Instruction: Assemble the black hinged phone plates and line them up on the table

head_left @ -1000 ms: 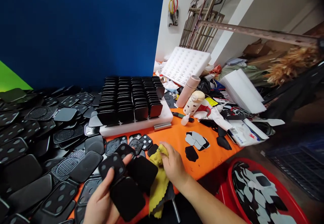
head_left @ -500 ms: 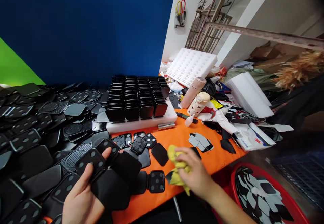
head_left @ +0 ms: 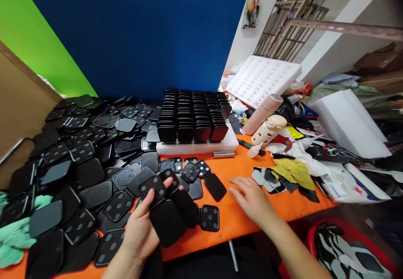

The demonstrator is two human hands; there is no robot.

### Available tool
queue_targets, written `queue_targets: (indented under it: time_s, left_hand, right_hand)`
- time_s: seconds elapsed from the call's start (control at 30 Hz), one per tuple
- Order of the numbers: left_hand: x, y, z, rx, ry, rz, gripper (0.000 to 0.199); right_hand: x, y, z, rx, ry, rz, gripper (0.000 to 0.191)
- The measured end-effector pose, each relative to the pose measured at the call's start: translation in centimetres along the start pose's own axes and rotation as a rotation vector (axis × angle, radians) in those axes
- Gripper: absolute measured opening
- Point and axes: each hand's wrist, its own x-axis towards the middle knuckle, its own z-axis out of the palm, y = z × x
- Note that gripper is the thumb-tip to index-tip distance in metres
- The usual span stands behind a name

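My left hand (head_left: pixel 143 228) is closed on a couple of black hinged compact cases (head_left: pixel 168 222), spread open, with grey dots on one inner face. My right hand (head_left: pixel 252 197) holds nothing; its fingers are apart above the orange tabletop (head_left: pixel 234 220). Just left of those fingers lies a flat black panel (head_left: pixel 215 187). A yellow cloth (head_left: pixel 294 172) rests crumpled to the right, beside grey and black cut pieces (head_left: pixel 262 177). An open dotted compact case (head_left: pixel 209 218) sits near the table's front edge, partly covered by the held ones.
Rows of black cases (head_left: pixel 193 117) stand in a white foam tray (head_left: pixel 197 148). Loose cases (head_left: pixel 91 172) pile up on the left. A pink bottle (head_left: pixel 262 113), a cream bottle (head_left: pixel 269 130) and foam blocks (head_left: pixel 349 123) stand right. A red tub (head_left: pixel 311 241) holds scraps below.
My right hand has let go of the yellow cloth, which now lies at the right of the table. My left hand keeps its hold on the cases. The view has shifted left.
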Motion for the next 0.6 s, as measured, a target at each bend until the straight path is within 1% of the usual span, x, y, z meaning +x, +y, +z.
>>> queue_targets:
  time_s: [0.07,0.1,0.17,0.23,0.37,0.47,0.6]
  left_hand:
    - [-0.1,-0.6,-0.2,0.050,0.113,-0.014,0.043]
    - [-0.1,-0.9,-0.3,0.067,0.160,-0.023,0.042]
    - [-0.2,-1.5,-0.4,0.076,0.224,-0.044,0.039]
    - [-0.1,-1.9,-0.3,0.062,0.253,-0.043,0.037]
    - [0.1,-2.2,0.1,0.004,0.307,-0.056,0.036]
    - [0.4,-2.2,0.3,-0.019,0.352,-0.066,0.035]
    - [0.6,-2.2,0.4,-0.022,0.380,-0.092,0.035]
  right_hand:
    - [1.2,-2.5,2.9,0.002,-0.062,-0.011,0.033]
    - [1.9,-3.2,3.9,-0.020,-0.077,0.002,0.039]
    - [3.1,-3.9,5.1,-0.075,-0.102,0.042,0.052]
    - [3.9,-3.8,5.7,-0.124,-0.121,0.096,0.056]
    - [4.2,-3.2,6.2,-0.162,-0.101,0.174,0.051]
    - [4.4,-3.3,6.7,-0.164,-0.090,0.164,0.051]
    - [5.0,-3.9,7.0,-0.131,-0.052,0.145,0.048]
